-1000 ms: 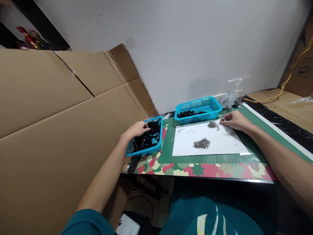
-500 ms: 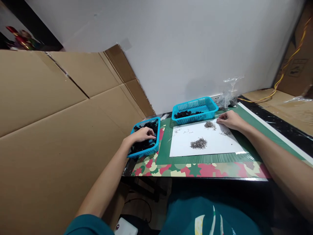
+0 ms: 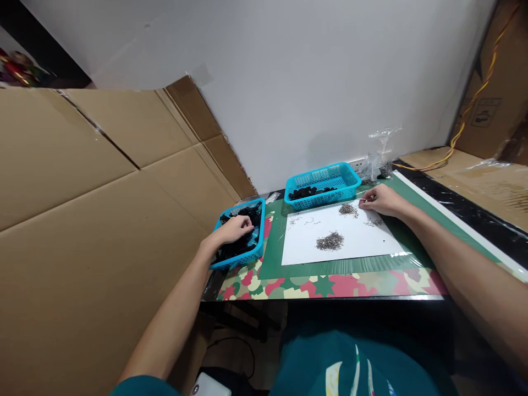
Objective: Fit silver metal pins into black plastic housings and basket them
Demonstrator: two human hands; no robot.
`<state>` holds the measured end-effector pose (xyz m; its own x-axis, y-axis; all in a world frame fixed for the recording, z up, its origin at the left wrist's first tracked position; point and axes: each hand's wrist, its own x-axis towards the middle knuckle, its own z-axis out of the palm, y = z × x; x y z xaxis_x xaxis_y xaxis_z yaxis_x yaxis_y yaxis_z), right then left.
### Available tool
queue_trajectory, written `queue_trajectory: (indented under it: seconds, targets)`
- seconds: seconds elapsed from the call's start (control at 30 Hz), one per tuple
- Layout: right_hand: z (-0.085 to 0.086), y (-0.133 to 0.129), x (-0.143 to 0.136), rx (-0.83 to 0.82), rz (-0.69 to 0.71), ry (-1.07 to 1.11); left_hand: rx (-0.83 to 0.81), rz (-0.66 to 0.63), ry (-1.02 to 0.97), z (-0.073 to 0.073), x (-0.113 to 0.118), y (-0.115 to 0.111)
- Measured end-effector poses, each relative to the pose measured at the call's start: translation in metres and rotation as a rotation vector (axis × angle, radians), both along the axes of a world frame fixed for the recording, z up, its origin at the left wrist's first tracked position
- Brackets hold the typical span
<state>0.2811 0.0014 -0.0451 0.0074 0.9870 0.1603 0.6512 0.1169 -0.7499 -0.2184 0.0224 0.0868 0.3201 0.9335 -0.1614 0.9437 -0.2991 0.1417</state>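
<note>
My left hand (image 3: 236, 229) reaches into the left blue basket (image 3: 261, 236), which holds black pieces (image 3: 236, 250). Its fingers are curled, and whatever they may grip is hidden. My right hand (image 3: 379, 200) rests at the upper right edge of a white sheet (image 3: 301, 250), thumb and fingers pinched together. I cannot make out what is between those fingertips. Close beside them lies a small pile of tiny metal parts (image 3: 347, 209). A larger pile of the same metal parts (image 3: 330, 241) sits near the sheet's middle, and a few more are scattered around.
A second blue basket (image 3: 322, 202) with some black pieces stands behind the sheet. Clear plastic bags (image 3: 375, 165) sit against the wall. A tall cardboard panel (image 3: 103, 231) rises on the left. A yellow cable (image 3: 457, 137) runs down at the right.
The whole view has shifted slightly, so everything sits a little further left. My left hand stays in the left basket, and my right hand stays pinched at the sheet's edge.
</note>
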Motion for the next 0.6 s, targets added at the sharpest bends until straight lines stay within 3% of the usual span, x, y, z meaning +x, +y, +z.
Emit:
queue_trajectory:
  seconds: [0.17,0.37,0.6]
  targets:
    - [0.001,0.0,-0.003,-0.045,0.055,0.069,0.011,0.04,-0.101,0.01,-0.009,-0.006]
    - [0.004,-0.003,-0.006,-0.06,0.042,0.36,-0.063,0.125,-0.346,0.026,-0.017,-0.02]
    - [0.019,-0.019,-0.016,-0.093,0.12,0.467,-0.083,0.089,-0.721,0.048,0.01,-0.047]
